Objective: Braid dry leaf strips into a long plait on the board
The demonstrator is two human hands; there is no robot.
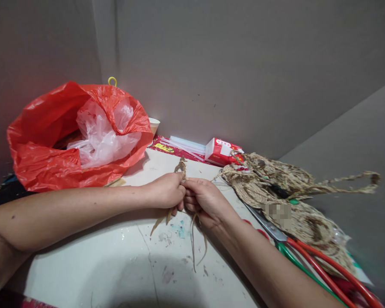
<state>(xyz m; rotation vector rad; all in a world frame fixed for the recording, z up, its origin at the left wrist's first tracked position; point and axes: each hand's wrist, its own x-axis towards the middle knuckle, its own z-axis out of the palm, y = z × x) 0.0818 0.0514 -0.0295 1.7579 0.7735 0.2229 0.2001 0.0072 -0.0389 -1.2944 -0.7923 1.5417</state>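
Over the white board [115, 265], my left hand [170, 190] and my right hand [202, 194] meet, both with fingers closed on a braid of dry, straw-like fibre [180, 166]. Its knotted end sticks out beyond my fingers, away from me. Loose flat strands [193, 244] hang out below both hands toward me. The exact pinch point is hidden behind my fingers. To the right of my right hand lies a large pile of braided straw cord [259, 179].
A red plastic bag [45, 158] holding clear plastic stands at the left, a paper cup [154, 125] behind it. Pale strips [188, 145] and a red tissue pack [223, 151] lie along the back. Scissors with red handles [327, 261] and a green handle [295, 259] lie at right.
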